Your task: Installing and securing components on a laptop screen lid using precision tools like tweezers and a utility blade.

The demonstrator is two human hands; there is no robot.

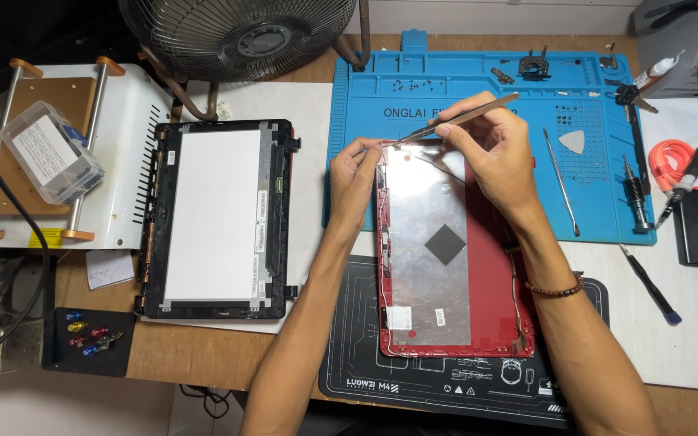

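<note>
Two bare hands work over a red laptop lid [490, 299] lying inside-up on a black mat [365, 363] at the near edge of our table [203, 355]. Its long axis runs away from us, far end reaching onto a blue mat [478, 89]. A silvery sheet [426, 234] with a dark square pad covers most of it. Our left hand [355, 173] pinches the lid's far left corner, probably to steady it. Our right hand [494, 149] has its grip clamped on tweezers [462, 119], which slant down-left so the tips meet that same far edge. Left of the lid lies a black-framed screen panel [216, 218], also lengthwise away from us. Beyond, a fan [236, 32] faces the table; screwdrivers [636, 194] rest at right.
</note>
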